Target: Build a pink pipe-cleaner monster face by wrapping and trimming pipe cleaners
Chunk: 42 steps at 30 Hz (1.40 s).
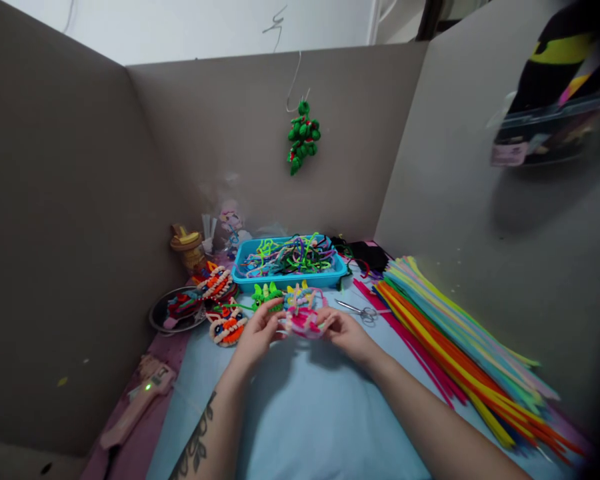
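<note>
Between my two hands, a pink and white pipe-cleaner piece [304, 323] is held up above the blue cloth. My left hand [261, 333] grips its left side with thumb and fingers. On the other side, my right hand [344, 333] pinches its right edge. Just behind it lie a green pipe-cleaner figure [267, 297] and a yellow and light blue one [298, 296], partly hidden by the pink piece. Orange and cream pipe-cleaner figures [228, 325] lie to the left of my left hand. Scissors [364, 312] rest behind my right hand.
A blue tray [290, 280] of tangled pipe cleaners stands at the back. Long coloured pipe cleaners [450, 333] lie on the right. A metal bowl [156, 320] and a pink glue gun [143, 400] are at left. Green pieces [304, 137] hang from a wire. Grey panels enclose the table.
</note>
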Available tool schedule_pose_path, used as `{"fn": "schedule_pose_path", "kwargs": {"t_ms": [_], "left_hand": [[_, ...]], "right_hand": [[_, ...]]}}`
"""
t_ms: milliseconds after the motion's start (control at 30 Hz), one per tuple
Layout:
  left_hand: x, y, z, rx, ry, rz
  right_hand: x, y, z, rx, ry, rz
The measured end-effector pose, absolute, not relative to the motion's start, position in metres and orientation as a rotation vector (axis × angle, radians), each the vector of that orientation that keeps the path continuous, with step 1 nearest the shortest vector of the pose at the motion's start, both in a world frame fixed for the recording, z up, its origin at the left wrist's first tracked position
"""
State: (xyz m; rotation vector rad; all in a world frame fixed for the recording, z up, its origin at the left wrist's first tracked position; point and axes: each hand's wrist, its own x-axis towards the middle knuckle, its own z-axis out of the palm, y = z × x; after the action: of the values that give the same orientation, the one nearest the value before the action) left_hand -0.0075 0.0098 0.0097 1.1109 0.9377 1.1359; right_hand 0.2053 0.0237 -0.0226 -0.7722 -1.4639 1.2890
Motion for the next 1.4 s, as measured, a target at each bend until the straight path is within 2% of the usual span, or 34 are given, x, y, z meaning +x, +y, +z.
{"fn": "schedule_pose_path", "kwargs": {"t_ms": [133, 333, 633, 900, 1000, 1100, 1233, 1300, 1400], "left_hand": [[-0.005, 0.005, 0.015, 1.309, 0.909, 1.132], [-0.002, 0.003, 0.016, 1.428, 1.097, 1.314], [0.001, 0.002, 0.014, 1.208, 0.972, 1.006], [-0.003, 0.005, 0.016, 0.894, 0.811, 1.014], [-0.003, 0.006, 0.013, 1.021, 0.877, 1.082], [0.001, 0.005, 0.012, 1.286, 1.041, 1.118], [0.010, -0.001, 0.015, 1.763, 1.184, 1.063], [0.013, -0.004, 0.018, 1.947, 1.174, 1.005], [0.015, -0.007, 0.020, 2.089, 1.144, 0.921]], "right_hand": [[0.209, 0.022, -0.021, -0.685, -1.048, 1.816], [0.213, 0.020, -0.022, -0.494, -0.889, 2.106], [0.204, 0.018, -0.026, -0.580, -0.891, 2.172], [0.206, 0.018, -0.019, -0.508, -0.880, 2.100], [0.205, 0.023, -0.020, -0.701, -0.917, 1.762], [0.211, 0.027, -0.019, -0.912, -1.017, 1.099], [0.218, 0.017, -0.012, -0.931, -1.537, 0.343], [0.217, 0.010, -0.007, -0.908, -1.746, 0.087], [0.214, 0.006, -0.002, -0.904, -1.906, -0.083]]}}
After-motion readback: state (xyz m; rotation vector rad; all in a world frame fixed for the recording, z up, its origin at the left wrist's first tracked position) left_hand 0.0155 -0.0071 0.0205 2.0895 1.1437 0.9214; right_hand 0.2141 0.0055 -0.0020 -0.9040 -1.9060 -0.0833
